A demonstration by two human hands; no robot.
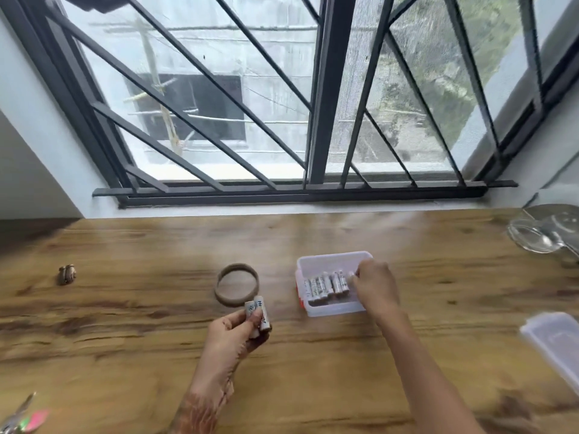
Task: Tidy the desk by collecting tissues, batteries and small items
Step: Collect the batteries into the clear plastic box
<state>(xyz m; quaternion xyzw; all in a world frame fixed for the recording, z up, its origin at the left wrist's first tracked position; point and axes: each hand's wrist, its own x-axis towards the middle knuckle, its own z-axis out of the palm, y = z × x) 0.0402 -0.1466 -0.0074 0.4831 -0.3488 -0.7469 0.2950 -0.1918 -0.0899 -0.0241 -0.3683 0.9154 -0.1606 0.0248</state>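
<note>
A small clear plastic box [316, 260] sits on the wooden desk [156, 324], right of centre, with several white batteries [324, 286] lying side by side in it. My right hand [374, 285] reaches into the box's right side, fingertips pinched on one white battery at the end of the row. My left hand [233, 332] hovers above the desk to the left of the box, gripping two white batteries [258, 313] upright between thumb and fingers.
A brown ring [236, 285] lies just left of the box. A small brown trinket [66, 274] sits far left. Keys with a pink tag [23, 418] show at the bottom left corner. A glass lid [542, 230] and a clear plastic lid [554, 343] lie at the right.
</note>
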